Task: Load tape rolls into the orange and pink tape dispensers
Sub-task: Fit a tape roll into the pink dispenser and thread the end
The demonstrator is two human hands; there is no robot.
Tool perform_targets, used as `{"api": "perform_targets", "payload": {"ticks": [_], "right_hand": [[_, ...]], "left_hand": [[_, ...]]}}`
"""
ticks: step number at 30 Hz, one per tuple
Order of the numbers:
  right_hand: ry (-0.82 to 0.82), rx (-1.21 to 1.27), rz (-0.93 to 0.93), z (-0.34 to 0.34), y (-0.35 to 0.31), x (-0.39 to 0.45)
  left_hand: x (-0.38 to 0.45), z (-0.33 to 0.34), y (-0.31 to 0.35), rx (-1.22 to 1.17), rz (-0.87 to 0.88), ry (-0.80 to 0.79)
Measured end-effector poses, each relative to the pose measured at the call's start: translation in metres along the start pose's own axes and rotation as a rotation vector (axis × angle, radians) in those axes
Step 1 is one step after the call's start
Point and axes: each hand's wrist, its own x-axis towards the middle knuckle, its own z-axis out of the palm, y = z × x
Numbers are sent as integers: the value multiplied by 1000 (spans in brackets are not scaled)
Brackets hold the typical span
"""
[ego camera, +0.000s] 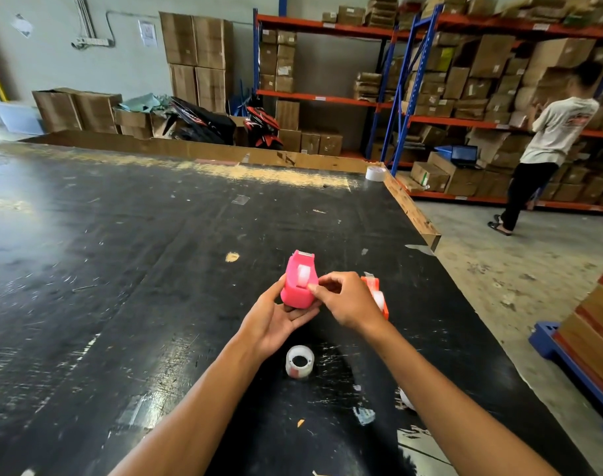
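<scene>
My left hand (278, 321) cups the pink tape dispenser (296, 286) from below, lifted a little off the black table (121, 269). A clear tape roll (304, 274) sits in the dispenser's slot. My right hand (344, 300) has its thumb and forefinger pinched at the near side of that roll. Behind my right hand stands the orange dispenser (379, 297), partly hidden, with a clear roll in it. A loose clear tape roll (300, 361) lies flat on the table under my wrists.
A wide tape roll (374, 173) rests at the table's far right corner. Torn tape scraps (364, 415) lie near my right forearm. The table's right edge drops to the concrete floor. A person (547, 146) stands at the shelving racks (430, 97). A blue pallet (581, 369) with boxes sits at right.
</scene>
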Motion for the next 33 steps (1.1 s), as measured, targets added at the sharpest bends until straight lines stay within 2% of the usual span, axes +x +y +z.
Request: {"api": "perform_targets", "payload": {"ticks": [5, 10, 15, 23, 28, 30, 33], "right_hand": [[-75, -320, -157, -9, -17, 14], [-187, -550, -211, -13, -34, 20], [-191, -711, -274, -11, -41, 20], [-189, -758, -322, -14, -39, 15], [-132, -646, -394, -28, -42, 11], [-83, -603, -385, -38, -43, 14], [-92, -444, -296, -41, -40, 17]], "left_hand": [[-1, -1, 0, -28, 43, -68], [0, -2, 3, 113, 53, -70], [0, 1, 1, 258, 108, -26], [5, 12, 0, 277, 187, 58], [10, -4, 13, 153, 225, 213], [8, -6, 19, 158, 198, 166], [3, 4, 20, 155, 115, 77]]}}
